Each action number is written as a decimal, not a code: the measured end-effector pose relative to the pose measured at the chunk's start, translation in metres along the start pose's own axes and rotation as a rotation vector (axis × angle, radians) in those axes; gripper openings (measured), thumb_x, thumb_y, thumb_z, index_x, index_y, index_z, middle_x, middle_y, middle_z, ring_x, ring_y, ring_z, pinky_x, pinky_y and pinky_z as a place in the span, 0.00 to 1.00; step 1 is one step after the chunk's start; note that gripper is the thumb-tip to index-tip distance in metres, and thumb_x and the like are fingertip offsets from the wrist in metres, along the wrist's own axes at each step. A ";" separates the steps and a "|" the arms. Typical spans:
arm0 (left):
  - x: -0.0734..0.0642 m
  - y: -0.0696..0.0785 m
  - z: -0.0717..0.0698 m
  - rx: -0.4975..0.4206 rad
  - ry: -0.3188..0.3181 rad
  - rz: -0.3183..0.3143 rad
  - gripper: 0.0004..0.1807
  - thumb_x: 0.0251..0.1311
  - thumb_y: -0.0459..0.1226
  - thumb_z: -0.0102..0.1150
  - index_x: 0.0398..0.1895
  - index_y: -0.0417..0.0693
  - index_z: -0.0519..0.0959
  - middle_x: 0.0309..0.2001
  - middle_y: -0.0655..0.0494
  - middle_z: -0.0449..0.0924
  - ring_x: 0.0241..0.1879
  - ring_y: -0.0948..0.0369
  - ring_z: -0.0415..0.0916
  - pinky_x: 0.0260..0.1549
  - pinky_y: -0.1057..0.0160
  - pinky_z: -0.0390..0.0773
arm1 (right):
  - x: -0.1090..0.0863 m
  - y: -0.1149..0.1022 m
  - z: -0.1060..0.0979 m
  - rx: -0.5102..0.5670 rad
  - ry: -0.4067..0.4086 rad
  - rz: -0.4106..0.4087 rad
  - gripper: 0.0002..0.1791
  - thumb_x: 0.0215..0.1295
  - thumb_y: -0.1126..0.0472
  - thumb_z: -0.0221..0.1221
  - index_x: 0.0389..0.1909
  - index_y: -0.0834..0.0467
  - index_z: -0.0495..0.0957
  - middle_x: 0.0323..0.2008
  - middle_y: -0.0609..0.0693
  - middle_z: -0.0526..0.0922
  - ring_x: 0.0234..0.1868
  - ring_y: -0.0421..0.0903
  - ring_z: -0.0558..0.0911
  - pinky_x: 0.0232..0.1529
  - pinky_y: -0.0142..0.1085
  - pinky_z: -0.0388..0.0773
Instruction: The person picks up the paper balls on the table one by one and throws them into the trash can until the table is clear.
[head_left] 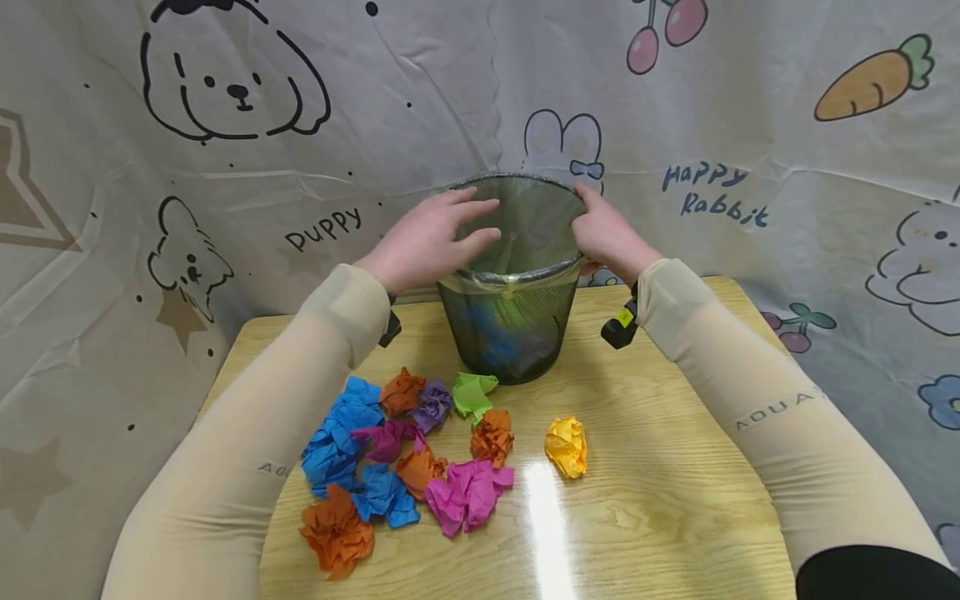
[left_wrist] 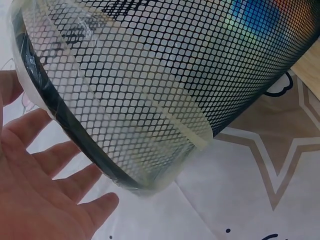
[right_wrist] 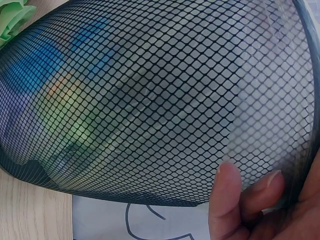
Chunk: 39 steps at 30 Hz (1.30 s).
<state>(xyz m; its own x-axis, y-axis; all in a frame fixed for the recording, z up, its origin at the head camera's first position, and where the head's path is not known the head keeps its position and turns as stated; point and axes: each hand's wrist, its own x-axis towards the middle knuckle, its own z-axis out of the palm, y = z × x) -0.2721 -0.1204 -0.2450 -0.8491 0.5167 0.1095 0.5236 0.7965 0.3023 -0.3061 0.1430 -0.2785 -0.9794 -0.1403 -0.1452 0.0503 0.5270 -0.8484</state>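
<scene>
A black mesh wastebasket (head_left: 558, 321), lined with a clear plastic bag (left_wrist: 185, 131) folded over its rim, stands upright at the back of the table. Crumpled blue, green and purplish paper shows through its mesh in the right wrist view. My right hand (head_left: 611, 237) grips the rim on the right side, with curled fingertips (right_wrist: 226, 187) against the outer mesh. At the left side of the rim is my left hand (head_left: 420, 242), its fingers spread and holding nothing. Whether the left fingers touch the rim I cannot tell.
Several crumpled paper balls, among them a blue one (head_left: 386, 496), a pink one (head_left: 470, 496) and an orange one (head_left: 337, 533), lie at the table's left front. A yellow ball (head_left: 566, 447) lies apart, right of them. Behind the table (head_left: 675, 500) hangs a printed cloth (head_left: 435, 108).
</scene>
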 end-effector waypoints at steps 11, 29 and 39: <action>-0.007 -0.006 -0.006 0.045 0.026 -0.033 0.38 0.75 0.64 0.37 0.83 0.64 0.51 0.83 0.50 0.41 0.80 0.47 0.38 0.76 0.42 0.34 | 0.000 -0.001 -0.001 0.006 0.004 0.002 0.42 0.74 0.68 0.33 0.84 0.42 0.33 0.83 0.50 0.40 0.16 0.42 0.62 0.39 0.51 0.84; -0.039 -0.048 -0.013 0.034 0.064 -0.113 0.41 0.75 0.65 0.36 0.84 0.68 0.38 0.83 0.49 0.32 0.81 0.47 0.33 0.75 0.40 0.34 | -0.001 0.000 0.000 0.015 0.002 -0.009 0.42 0.74 0.69 0.33 0.84 0.41 0.32 0.83 0.49 0.38 0.17 0.42 0.64 0.34 0.46 0.84; -0.062 -0.077 -0.005 0.002 0.052 -0.164 0.44 0.75 0.64 0.39 0.84 0.62 0.37 0.82 0.45 0.29 0.80 0.41 0.34 0.73 0.35 0.40 | -0.001 0.000 0.000 0.007 0.010 -0.004 0.42 0.73 0.69 0.34 0.84 0.42 0.33 0.83 0.50 0.38 0.18 0.43 0.63 0.34 0.46 0.85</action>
<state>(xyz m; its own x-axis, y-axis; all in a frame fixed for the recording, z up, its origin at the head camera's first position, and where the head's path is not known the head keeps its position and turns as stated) -0.2600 -0.2150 -0.2702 -0.9258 0.3625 0.1071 0.3774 0.8695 0.3186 -0.3054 0.1427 -0.2786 -0.9816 -0.1336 -0.1366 0.0478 0.5203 -0.8527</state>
